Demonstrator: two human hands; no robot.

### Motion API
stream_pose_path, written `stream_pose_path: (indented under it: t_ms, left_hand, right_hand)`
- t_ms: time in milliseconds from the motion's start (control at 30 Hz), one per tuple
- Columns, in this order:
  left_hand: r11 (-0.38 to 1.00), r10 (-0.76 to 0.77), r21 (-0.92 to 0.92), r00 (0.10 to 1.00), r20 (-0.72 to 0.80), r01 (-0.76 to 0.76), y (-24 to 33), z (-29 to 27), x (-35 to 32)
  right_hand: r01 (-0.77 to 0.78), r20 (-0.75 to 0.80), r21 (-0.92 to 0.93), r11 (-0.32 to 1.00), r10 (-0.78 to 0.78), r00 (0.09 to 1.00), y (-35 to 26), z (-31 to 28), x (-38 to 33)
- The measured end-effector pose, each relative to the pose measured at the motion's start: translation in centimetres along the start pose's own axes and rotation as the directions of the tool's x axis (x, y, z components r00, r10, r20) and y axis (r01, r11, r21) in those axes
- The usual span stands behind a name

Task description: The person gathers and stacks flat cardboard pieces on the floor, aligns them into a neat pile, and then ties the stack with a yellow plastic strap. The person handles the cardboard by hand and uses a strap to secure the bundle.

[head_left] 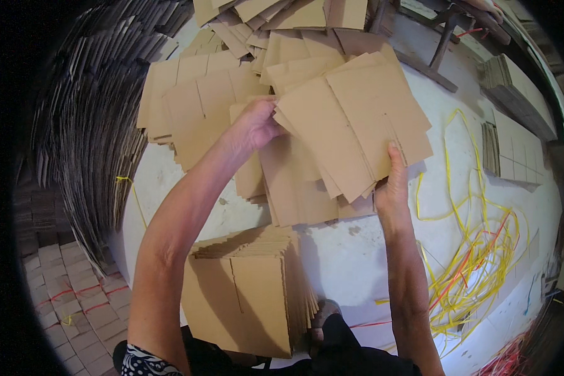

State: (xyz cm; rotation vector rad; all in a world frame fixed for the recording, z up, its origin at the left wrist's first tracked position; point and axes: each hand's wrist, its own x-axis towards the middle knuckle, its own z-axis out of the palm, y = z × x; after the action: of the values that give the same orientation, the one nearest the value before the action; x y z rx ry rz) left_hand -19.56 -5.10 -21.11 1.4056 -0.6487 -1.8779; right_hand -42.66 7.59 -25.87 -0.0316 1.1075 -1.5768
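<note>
Between my two hands is a small fanned batch of flat brown cardboard sheets (357,125), each with slits cut in it. My left hand (260,124) grips the batch at its left edge, fingers partly hidden behind the cardboard. At the lower right corner my right hand (391,188) is closed on it, thumb on top and the other fingers underneath. Below and behind the batch, more loose cardboard sheets (301,194) lie overlapping on the pale floor. Close to my legs stands an upright stack of cardboard sheets (238,301), its front sheet slit down the middle.
A tall curved row of packed cardboard (100,125) rises at the left, with tied bundles (81,307) below it. Tangled yellow strapping (476,269) lies on the right floor. More cardboard stacks (517,150) and a stand's leg (442,47) are at the far right.
</note>
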Motion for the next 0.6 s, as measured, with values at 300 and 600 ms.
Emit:
stream_pose_path:
  t_ms: [300, 600]
  left_hand:
    - [0.998, -0.056, 0.01, 0.986, 0.155, 0.055, -2.4, 2.2, -2.6]
    - [0.988, -0.154, 0.016, 0.96, 0.236, 0.154, -5.2, 4.8, -2.6]
  right_hand:
    - [-0.135, 0.143, 0.201, 0.97, 0.107, 0.984, -1.8, -0.6, 2.5]
    - [-0.173, 0.284, 0.068, 0.983, 0.147, 0.948, -6.0, -0.2, 10.2]
